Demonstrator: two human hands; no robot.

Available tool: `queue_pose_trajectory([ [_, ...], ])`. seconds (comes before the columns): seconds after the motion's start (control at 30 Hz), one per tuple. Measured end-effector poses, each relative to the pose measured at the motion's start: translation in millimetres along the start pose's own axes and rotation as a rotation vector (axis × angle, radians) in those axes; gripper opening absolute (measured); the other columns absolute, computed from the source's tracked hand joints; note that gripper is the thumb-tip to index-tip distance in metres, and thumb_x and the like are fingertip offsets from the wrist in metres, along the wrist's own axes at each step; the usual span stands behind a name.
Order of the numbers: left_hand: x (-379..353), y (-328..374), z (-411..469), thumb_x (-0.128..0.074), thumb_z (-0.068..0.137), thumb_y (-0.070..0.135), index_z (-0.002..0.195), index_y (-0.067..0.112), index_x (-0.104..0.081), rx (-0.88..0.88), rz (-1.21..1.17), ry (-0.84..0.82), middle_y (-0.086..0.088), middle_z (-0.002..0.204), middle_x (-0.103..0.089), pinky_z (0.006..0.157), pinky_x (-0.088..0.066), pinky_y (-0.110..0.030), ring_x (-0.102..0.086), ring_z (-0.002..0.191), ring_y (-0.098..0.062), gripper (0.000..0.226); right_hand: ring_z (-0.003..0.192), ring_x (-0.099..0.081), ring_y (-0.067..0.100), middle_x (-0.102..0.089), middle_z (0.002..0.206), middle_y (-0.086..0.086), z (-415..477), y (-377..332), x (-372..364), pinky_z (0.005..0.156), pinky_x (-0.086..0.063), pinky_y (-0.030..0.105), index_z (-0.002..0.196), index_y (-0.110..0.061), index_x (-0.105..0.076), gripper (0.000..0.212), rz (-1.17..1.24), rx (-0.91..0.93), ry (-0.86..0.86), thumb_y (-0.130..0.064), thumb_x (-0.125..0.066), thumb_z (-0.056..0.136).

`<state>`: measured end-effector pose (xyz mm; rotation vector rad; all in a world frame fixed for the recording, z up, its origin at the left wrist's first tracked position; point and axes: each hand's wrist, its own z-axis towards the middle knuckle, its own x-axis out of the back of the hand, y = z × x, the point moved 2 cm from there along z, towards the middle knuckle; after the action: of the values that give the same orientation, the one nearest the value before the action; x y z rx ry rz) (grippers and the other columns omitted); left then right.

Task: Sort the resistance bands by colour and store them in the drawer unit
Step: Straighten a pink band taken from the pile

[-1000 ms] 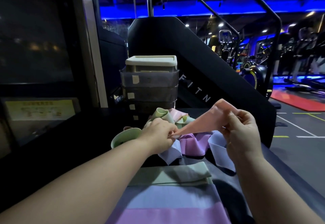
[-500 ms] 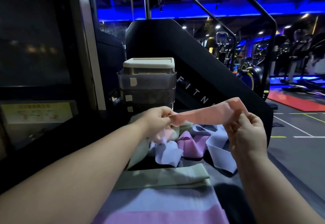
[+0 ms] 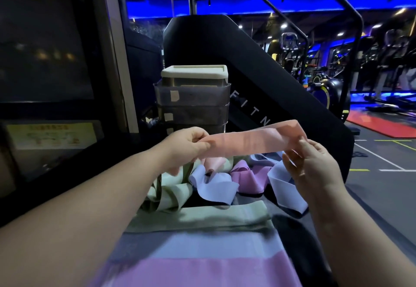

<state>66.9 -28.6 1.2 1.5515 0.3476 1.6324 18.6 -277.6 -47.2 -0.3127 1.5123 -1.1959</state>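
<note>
A pink resistance band (image 3: 249,141) is stretched flat between my hands above the pile. My left hand (image 3: 189,143) pinches its left end and my right hand (image 3: 315,163) holds its right end. Below lies a loose heap of bands: green (image 3: 173,193), light blue (image 3: 216,186), purple (image 3: 244,175) and another light blue (image 3: 283,187). Nearer me three bands lie flat in rows: green (image 3: 202,217), blue (image 3: 202,247), purple (image 3: 202,272). The grey drawer unit (image 3: 193,104) with a cream lid stands behind the heap, its drawers pushed in.
A black stair machine (image 3: 270,88) rises behind and to the right of the drawer unit. A dark window and frame (image 3: 112,50) stand on the left. Gym floor with painted lines (image 3: 382,158) lies to the right, with exercise machines beyond.
My hands lifted the pink band off the heap and drew it out from a folded triangle into a long flat strip. The left hand rose and moved left.
</note>
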Motion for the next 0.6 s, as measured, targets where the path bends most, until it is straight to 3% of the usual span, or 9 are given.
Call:
queue_pose_trajectory([
  [0.13, 21.0, -9.1, -29.7, -0.06, 0.091, 0.04, 0.091, 0.03, -0.062, -0.029, 0.115, -0.016, 0.006, 0.068, -0.061, 0.037, -0.035, -0.016, -0.048, 0.042, -0.001, 0.011, 0.058, -0.064, 0.01, -0.064, 0.067, -0.002, -10.1, 0.2, -12.5, 0.057, -0.054, 0.019, 0.089, -0.013, -0.055, 0.009, 0.038, -0.073, -0.17, -0.016, -0.052, 0.098],
  [0.3, 42.7, -38.4, -61.5, -0.067, 0.08, 0.054, 0.084, 0.036, -0.065, -0.004, 0.177, -0.04, 0.011, 0.074, -0.068, 0.071, -0.051, -0.029, -0.064, 0.067, -0.005, 0.018, 0.057, -0.065, 0.009, -0.065, 0.067, 0.0, -23.4, 10.8, -24.3, 0.056, -0.054, 0.021, 0.104, -0.01, -0.055, 0.013, -0.016, -0.185, -0.369, -0.018, -0.047, 0.097],
  [0.43, 47.2, -62.6, -78.2, -0.064, 0.068, 0.06, 0.081, 0.035, -0.069, 0.014, 0.141, 0.0, 0.011, 0.071, -0.065, 0.063, -0.043, -0.02, -0.059, 0.063, -0.002, 0.029, 0.071, -0.07, 0.01, -0.072, 0.075, -0.002, -34.5, 19.4, -30.8, 0.07, -0.058, 0.024, 0.095, -0.016, -0.061, 0.017, -0.06, -0.258, -0.506, -0.029, -0.056, 0.083],
  [0.53, 47.9, -74.7, -90.5, -0.067, 0.065, 0.055, 0.081, 0.032, -0.07, -0.002, 0.05, -0.04, 0.008, 0.081, -0.069, 0.064, -0.045, -0.013, -0.063, 0.07, -0.005, 0.029, 0.075, -0.071, 0.015, -0.073, 0.082, 0.003, -38.3, 23.8, -34.1, 0.069, -0.058, 0.027, 0.093, -0.018, -0.064, 0.034, -0.055, -0.293, -0.544, -0.035, -0.074, 0.066],
  [0.6, 51.0, -78.9, -96.8, -0.071, 0.067, 0.064, 0.084, 0.03, -0.069, -0.045, 0.013, -0.113, 0.011, 0.084, -0.069, 0.064, -0.044, -0.008, -0.063, 0.072, -0.002, 0.038, 0.071, -0.07, 0.014, -0.073, 0.079, 0.003, -41.9, 26.1, -36.5, 0.068, -0.058, 0.026, 0.084, -0.02, -0.066, 0.014, -0.065, -0.299, -0.565, -0.03, -0.063, 0.075],
])
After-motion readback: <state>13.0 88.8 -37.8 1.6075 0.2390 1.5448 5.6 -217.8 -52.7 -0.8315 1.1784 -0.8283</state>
